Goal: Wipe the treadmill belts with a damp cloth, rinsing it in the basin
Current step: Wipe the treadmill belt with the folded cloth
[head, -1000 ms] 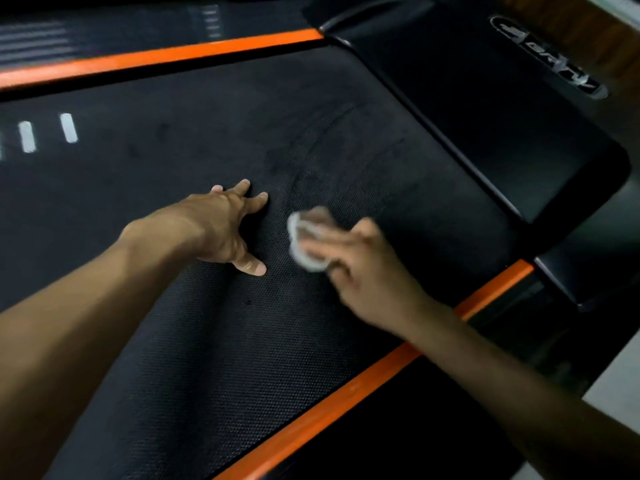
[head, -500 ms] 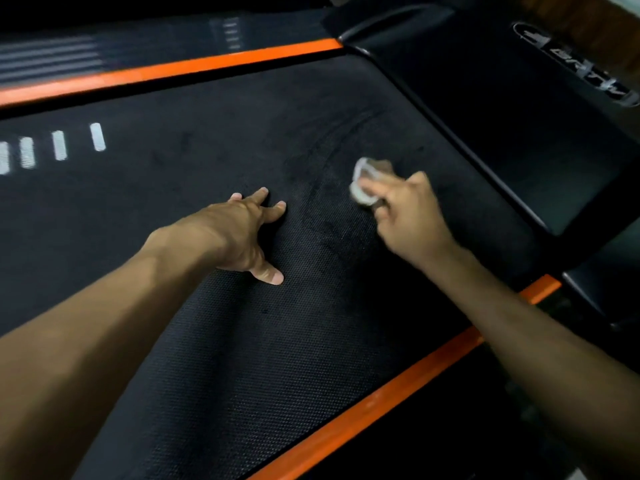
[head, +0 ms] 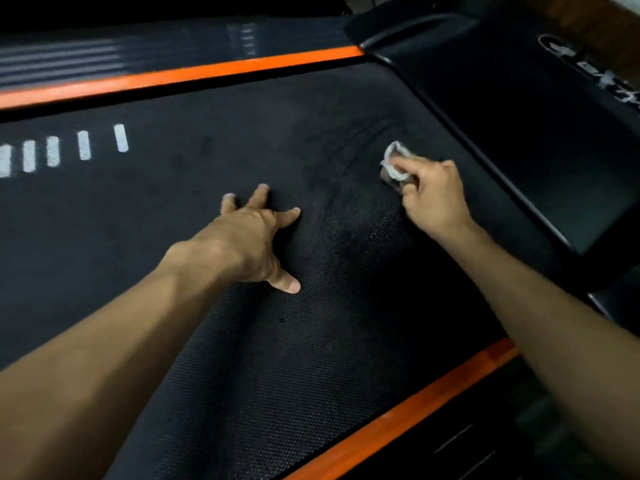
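Right hand [head: 433,199] grips cloth [head: 394,164] on belt [head: 242,358]; left hand [head: 249,240] flat, fingers spread

You see: black belt [head: 242,358], fine dotted weave, white dashes [head: 83,145] far left; orange side rails [head: 398,415]; pale grey cloth [head: 393,164].

Both bare forearms are reaching in from the near edge, angling toward the far side; the left hand [head: 250,237] is lying palm down with its fingers spread and straight, thumb splayed out toward the near right, its wrist bent back a little; the right hand [head: 433,199] is sitting farther out and to the right, well apart from the left, knuckles up, its fingers curling in and pinching a small bunched cloth [head: 394,164] under the fingertips; the right arm is stretching out nearly straight.
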{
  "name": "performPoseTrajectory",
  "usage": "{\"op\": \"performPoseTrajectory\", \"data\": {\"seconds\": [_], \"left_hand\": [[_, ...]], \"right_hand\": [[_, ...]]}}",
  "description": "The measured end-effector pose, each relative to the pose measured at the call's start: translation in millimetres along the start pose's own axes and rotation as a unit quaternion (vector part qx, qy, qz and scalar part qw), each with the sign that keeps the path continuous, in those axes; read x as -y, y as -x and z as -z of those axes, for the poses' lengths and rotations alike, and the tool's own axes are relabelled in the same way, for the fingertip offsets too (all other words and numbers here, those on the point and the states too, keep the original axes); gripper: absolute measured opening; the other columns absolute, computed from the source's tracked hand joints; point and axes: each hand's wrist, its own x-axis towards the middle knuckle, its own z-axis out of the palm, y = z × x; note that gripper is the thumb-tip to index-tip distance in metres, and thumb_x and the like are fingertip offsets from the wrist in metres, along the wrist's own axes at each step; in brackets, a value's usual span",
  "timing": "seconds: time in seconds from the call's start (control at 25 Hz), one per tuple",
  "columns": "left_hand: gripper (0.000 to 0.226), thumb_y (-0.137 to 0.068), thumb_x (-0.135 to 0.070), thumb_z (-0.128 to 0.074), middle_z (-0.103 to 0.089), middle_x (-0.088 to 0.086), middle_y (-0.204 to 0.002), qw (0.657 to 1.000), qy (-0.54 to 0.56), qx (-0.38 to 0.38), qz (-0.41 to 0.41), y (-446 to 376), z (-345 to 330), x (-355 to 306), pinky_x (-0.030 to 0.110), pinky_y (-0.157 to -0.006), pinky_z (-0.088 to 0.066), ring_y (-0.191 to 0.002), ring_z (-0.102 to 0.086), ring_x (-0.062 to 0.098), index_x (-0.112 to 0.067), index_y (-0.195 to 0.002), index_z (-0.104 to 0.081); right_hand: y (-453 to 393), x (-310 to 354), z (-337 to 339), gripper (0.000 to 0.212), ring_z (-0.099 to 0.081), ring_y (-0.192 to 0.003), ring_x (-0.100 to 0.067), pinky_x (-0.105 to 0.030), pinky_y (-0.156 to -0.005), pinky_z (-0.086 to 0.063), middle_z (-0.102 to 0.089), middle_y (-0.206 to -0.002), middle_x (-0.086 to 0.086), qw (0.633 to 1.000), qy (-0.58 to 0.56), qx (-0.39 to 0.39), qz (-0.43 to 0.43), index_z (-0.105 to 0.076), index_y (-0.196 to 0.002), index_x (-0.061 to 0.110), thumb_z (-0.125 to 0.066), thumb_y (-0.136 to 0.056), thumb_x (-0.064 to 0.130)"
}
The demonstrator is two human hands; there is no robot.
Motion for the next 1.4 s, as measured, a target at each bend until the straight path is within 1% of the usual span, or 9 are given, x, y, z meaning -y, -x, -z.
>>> {"op": "performPoseTrajectory", "data": {"seconds": [0.12,0.44,0.56,0.64,0.76,0.92,1.16,1.28,1.4], "left_hand": [[0.125,-0.052,-0.066,-0.083,0.014,0.002,-0.162,0.999,-0.002,-0.002,0.035,4,1,2,0.058,-0.112,-0.024,-0.147,0.008,0.04,-0.055,-0.148,-0.003],[0.131,-0.044,-0.08,-0.075,0.007,0.0,-0.163,0.998,-0.055,-0.023,0.033,-1,2,4,0.057,-0.11,-0.029,-0.148,-0.003,0.037,-0.057,-0.147,0.003],[0.129,-0.047,-0.083,-0.071,0.01,-0.002,-0.163,0.998,-0.053,-0.022,0.021,2,-1,9,0.057,-0.111,-0.027,-0.149,0.0,0.035,-0.054,-0.148,0.005],[0.126,-0.05,-0.083,-0.069,0.012,-0.003,-0.163,0.998,-0.053,-0.015,0.014,3,1,13,0.057,-0.112,-0.025,-0.149,0.002,0.034,-0.053,-0.148,0.004],[0.121,-0.056,-0.077,-0.072,0.013,-0.003,-0.162,0.998,-0.06,-0.003,0.015,1,8,14,0.058,-0.112,-0.025,-0.149,0.0,0.034,-0.052,-0.148,0.003],[0.132,-0.054,-0.075,-0.075,0.014,-0.005,-0.162,0.999,-0.042,-0.027,0.014,-1,-2,20,0.062,-0.113,-0.023,-0.15,0.003,0.03,-0.04,-0.152,0.007],[0.135,-0.048,-0.076,-0.076,0.025,-0.01,-0.159,0.998,0.015,-0.026,0.06,2,-7,24,0.072,-0.11,-0.012,-0.147,0.02,0.031,-0.047,-0.15,0.007],[0.134,-0.045,-0.078,-0.076,0.027,-0.003,-0.159,0.997,0.033,-0.019,0.071,5,-7,23,0.071,-0.11,-0.01,-0.146,0.02,0.034,-0.055,-0.147,0.007],[0.135,-0.044,-0.078,-0.076,0.026,-0.003,-0.159,0.997,0.033,-0.015,0.075,4,-5,24,0.072,-0.11,-0.012,-0.146,0.02,0.034,-0.054,-0.147,0.008]], "right_hand": [[8,23,-10,0.054,-0.053,-0.105,-0.027,-0.018,-0.087,-0.034,-0.066,-0.126,-0.004,0.999,0.014,0.008,-0.033,-0.066,-0.125,0.028,-0.053,-0.079,0.001],[102,78,25,0.052,-0.044,-0.084,-0.017,-0.029,-0.07,-0.048,-0.054,-0.139,0.013,0.939,-0.038,0.168,0.299,-0.062,-0.127,0.029,-0.065,-0.08,0.007],[36,41,11,0.049,-0.05,-0.081,-0.029,-0.038,-0.077,-0.05,-0.063,-0.132,0.0,0.975,0.065,0.038,0.209,-0.064,-0.126,0.023,-0.06,-0.078,0.011],[-5,10,6,0.047,-0.052,-0.098,-0.038,-0.046,-0.089,-0.046,-0.065,-0.124,-0.008,0.992,0.124,-0.008,0.038,-0.055,-0.132,0.019,-0.059,-0.085,0.015],[-22,10,-14,0.039,-0.048,-0.114,-0.037,-0.045,-0.098,-0.04,-0.06,-0.13,-0.007,0.993,0.073,-0.034,-0.09,-0.055,-0.131,0.017,-0.054,-0.092,0.024],[24,76,-28,0.032,-0.058,-0.097,-0.03,-0.041,-0.088,-0.045,-0.068,-0.121,0.0,0.994,-0.054,-0.005,0.096,-0.071,-0.113,0.02,-0.054,-0.087,0.026],[70,91,-10,0.055,-0.051,-0.104,-0.023,-0.037,-0.095,-0.047,-0.054,-0.14,0.005,0.936,-0.067,0.128,0.321,-0.058,-0.133,0.02,-0.074,-0.081,0.015],[21,55,-14,0.051,-0.055,-0.096,-0.032,-0.045,-0.087,-0.049,-0.059,-0.137,0.001,0.968,0.012,0.059,0.246,-0.064,-0.127,0.02,-0.068,-0.078,0.009],[-14,37,-12,0.027,-0.053,-0.108,-0.031,-0.038,-0.089,-0.034,-0.066,-0.122,0.002,0.997,0.073,-0.014,0.025,-0.066,-0.117,0.022,-0.064,-0.089,0.023]]}}
